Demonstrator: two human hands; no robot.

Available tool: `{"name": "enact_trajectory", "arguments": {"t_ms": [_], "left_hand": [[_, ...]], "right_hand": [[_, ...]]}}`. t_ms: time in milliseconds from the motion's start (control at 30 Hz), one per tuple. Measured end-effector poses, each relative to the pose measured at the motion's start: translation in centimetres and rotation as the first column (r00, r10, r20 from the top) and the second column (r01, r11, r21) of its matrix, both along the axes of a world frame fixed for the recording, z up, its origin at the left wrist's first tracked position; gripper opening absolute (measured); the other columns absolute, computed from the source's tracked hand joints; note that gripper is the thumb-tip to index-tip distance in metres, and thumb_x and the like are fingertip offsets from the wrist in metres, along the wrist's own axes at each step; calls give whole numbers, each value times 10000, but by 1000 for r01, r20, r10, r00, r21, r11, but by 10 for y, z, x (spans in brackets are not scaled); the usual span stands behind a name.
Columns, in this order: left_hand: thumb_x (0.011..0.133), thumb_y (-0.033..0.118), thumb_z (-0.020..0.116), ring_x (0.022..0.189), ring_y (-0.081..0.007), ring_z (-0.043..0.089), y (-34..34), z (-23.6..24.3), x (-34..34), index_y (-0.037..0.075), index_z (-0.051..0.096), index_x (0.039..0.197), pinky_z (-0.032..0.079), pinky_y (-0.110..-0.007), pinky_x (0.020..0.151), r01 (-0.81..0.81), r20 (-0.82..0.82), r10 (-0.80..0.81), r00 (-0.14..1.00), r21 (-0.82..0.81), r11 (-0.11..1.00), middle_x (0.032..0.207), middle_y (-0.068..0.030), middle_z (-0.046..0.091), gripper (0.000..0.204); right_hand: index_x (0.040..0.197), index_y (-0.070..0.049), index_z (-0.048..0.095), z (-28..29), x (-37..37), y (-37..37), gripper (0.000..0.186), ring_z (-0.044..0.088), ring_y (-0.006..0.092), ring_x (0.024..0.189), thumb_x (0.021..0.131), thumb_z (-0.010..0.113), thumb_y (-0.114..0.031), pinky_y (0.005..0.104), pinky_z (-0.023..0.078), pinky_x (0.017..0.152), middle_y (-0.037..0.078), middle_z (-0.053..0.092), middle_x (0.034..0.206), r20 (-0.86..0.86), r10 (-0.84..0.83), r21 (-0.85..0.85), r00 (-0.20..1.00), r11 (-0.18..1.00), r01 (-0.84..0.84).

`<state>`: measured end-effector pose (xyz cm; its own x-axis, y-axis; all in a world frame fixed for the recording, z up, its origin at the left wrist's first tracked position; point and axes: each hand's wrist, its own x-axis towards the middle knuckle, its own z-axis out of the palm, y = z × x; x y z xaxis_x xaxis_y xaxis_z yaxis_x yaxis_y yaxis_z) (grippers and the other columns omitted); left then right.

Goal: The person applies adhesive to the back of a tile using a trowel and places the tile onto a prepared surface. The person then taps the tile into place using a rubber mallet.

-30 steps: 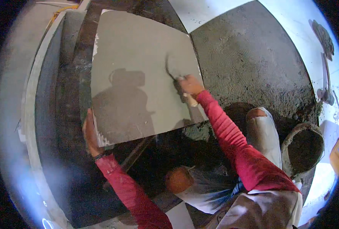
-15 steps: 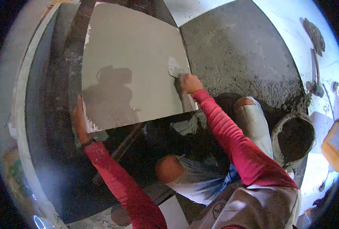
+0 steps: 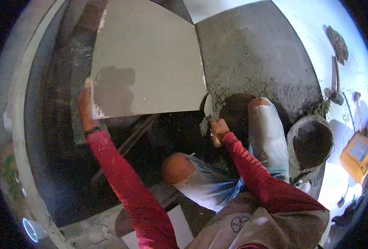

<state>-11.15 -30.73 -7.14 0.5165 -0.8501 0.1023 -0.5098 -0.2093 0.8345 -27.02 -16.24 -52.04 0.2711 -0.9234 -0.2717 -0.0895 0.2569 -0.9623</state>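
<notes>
My left hand (image 3: 85, 103) grips the left edge of a large grey-beige tile (image 3: 151, 54) near its lower corner; its fingers are partly behind the edge. The tile's near edge sits over a dark, shadowed floor, with white flaked patches along its sides. My right hand (image 3: 219, 129) holds a trowel (image 3: 209, 106) by its handle just below the tile's lower right corner, the blade beside that corner. Right of the tile lies a bed of rough grey mortar (image 3: 258, 58).
My knees (image 3: 177, 168) are bent below. At right are a mortar bucket (image 3: 310, 143), a mallet (image 3: 335, 95), an orange tool (image 3: 354, 159) and a dark crumpled object (image 3: 337, 43) on white tiles. A concrete curb (image 3: 24, 133) runs along the left; a white tile piece (image 3: 177, 226) lies below.
My right hand and trowel have moved from the tile's face down to its lower right corner. The tile's near edge and my left hand sit higher in view.
</notes>
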Motion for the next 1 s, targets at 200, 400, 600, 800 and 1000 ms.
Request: {"name": "enact_trajectory", "arguments": {"t_ms": [200,400,600,800,1000], "left_hand": [[919,397,537,956,-124,582,-24,-6,5,-8,592,1178,468,-271,822,298,-29,-298,954,-23,954,1050,-58,626,485],[924,358,544,955,-120,565,-20,-6,45,-22,604,1161,447,-259,820,253,-66,-253,965,-16,967,1075,-50,626,452],[932,364,528,937,-136,576,-57,-29,37,-26,619,1142,446,-272,829,425,-39,-436,899,-165,890,1024,-52,649,453],[866,548,548,924,-175,597,-66,-28,98,25,606,1189,466,-333,831,405,127,-403,906,9,914,1067,-110,648,617],[885,485,546,1162,-253,523,-74,-23,107,78,458,1359,392,-348,974,435,110,-424,899,-113,893,1318,-98,514,631]], "right_hand": [[942,-6,590,22,8,-84,221,584,280,563,770,601,-145,401,474,495,130,598,704,-133,-210,-617,969,782,85],[1050,0,552,190,47,-103,350,617,300,714,747,611,-165,398,502,585,189,607,759,40,71,-302,997,952,-56],[987,-1,572,310,-10,-34,335,554,158,482,934,489,-322,326,459,530,96,535,592,121,-71,-446,990,887,118],[1068,-16,516,266,-203,63,279,593,307,772,914,466,-243,437,470,740,158,575,841,-154,260,-438,953,847,-301],[1180,-74,532,312,-381,200,375,601,331,974,877,558,-293,408,468,868,183,607,1098,-785,65,-74,617,978,-197]]}}
